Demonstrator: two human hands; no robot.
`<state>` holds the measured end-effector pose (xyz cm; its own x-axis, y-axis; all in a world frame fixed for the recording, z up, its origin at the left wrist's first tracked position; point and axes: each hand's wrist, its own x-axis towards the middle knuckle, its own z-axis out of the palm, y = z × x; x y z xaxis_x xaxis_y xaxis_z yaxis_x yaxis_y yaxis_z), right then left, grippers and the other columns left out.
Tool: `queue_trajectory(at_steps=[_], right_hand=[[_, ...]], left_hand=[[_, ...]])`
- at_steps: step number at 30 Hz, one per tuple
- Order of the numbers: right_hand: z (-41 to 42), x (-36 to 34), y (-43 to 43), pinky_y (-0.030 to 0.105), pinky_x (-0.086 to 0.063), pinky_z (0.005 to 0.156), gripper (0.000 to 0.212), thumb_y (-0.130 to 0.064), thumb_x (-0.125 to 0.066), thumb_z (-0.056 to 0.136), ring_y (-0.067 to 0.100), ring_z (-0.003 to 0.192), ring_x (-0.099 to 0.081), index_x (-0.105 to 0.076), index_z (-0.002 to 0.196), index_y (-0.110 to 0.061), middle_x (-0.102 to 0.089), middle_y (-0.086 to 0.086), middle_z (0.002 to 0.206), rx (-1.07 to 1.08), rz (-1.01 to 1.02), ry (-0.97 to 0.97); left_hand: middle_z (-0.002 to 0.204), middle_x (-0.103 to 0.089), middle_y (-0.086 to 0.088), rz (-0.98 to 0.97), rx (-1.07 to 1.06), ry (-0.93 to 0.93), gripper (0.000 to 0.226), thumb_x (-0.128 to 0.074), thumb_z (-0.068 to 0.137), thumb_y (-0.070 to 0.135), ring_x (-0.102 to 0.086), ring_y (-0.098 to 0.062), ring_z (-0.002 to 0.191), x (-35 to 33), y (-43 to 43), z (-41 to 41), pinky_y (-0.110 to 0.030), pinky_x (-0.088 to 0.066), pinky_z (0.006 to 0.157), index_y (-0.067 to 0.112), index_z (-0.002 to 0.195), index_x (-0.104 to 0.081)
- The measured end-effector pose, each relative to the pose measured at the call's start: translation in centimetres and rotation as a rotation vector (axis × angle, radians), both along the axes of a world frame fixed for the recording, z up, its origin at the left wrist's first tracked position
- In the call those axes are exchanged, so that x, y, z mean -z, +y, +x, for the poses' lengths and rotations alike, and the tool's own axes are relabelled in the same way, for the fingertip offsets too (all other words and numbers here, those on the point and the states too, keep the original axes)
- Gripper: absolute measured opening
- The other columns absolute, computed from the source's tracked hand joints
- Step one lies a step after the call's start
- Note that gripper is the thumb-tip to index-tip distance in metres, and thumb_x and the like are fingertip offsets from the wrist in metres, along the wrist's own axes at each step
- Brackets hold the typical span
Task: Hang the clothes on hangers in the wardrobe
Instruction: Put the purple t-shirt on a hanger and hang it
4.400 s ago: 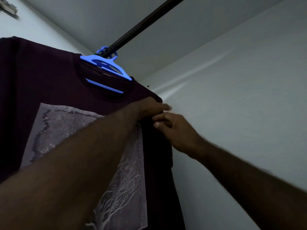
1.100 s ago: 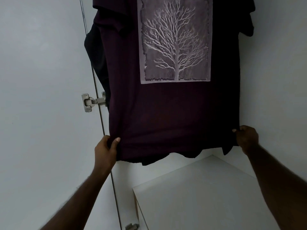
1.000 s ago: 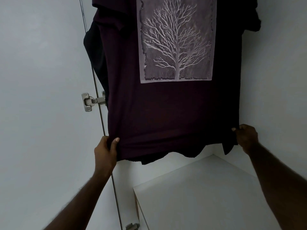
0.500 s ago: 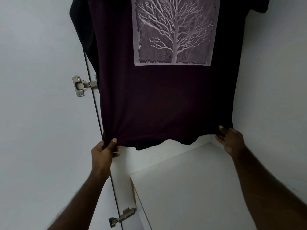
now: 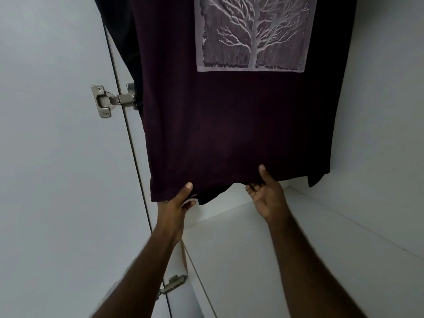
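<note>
Although the shirt (image 5: 229, 134) is cut off at 12 o'clock, left hand (image 5: 177, 204) and right hand (image 5: 266, 195) each pinch its hem.

Dark maroon T-shirt (image 5: 229, 134) hung front-on inside the white wardrobe (image 5: 378, 134), pale square tree print (image 5: 252, 35) across its chest, fabric flat, lower hem uneven, hem pinched near its middle by left hand (image 5: 176, 203) and right hand (image 5: 263, 191)

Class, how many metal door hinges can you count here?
2. The upper hinge sits beside the shirt; the lower hinge is by the left forearm. Others may be hidden.
</note>
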<state>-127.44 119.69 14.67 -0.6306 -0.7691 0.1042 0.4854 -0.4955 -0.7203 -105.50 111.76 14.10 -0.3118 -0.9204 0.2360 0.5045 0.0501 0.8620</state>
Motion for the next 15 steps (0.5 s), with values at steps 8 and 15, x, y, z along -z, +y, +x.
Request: queue_trajectory(at_steps=[8, 15], right_hand=[[0.9, 2.1, -1.2, 0.028, -0.056, 0.069, 0.024, -0.019, -0.064, 0.095, 0.021, 0.086, -0.075, -0.063, 0.112, -0.002, -0.074, 0.008, 0.101, 0.048, 0.156, 0.119], [0.6, 2.3, -1.3, 0.029, -0.057, 0.073, 0.025, -0.019, -0.062, 0.096, 0.024, 0.090, -0.074, -0.062, 0.115, -0.003, -0.073, 0.008, 0.104, 0.016, 0.157, 0.156]], left_hand=[[0.105, -0.068, -0.003, -0.058, -0.292, -0.011, 0.042, -0.068, 0.090, 0.017, -0.066, -0.018, 0.074, 0.3, 0.0, 0.2, -0.029, -0.054, 0.063, 0.036, 0.121, -0.048], [0.082, -0.071, 0.005, -0.077, -0.295, -0.029, 0.047, -0.068, 0.091, 0.016, -0.064, -0.015, 0.064, 0.2, -0.1, -0.6, -0.028, -0.053, 0.058, 0.016, 0.133, -0.049]])
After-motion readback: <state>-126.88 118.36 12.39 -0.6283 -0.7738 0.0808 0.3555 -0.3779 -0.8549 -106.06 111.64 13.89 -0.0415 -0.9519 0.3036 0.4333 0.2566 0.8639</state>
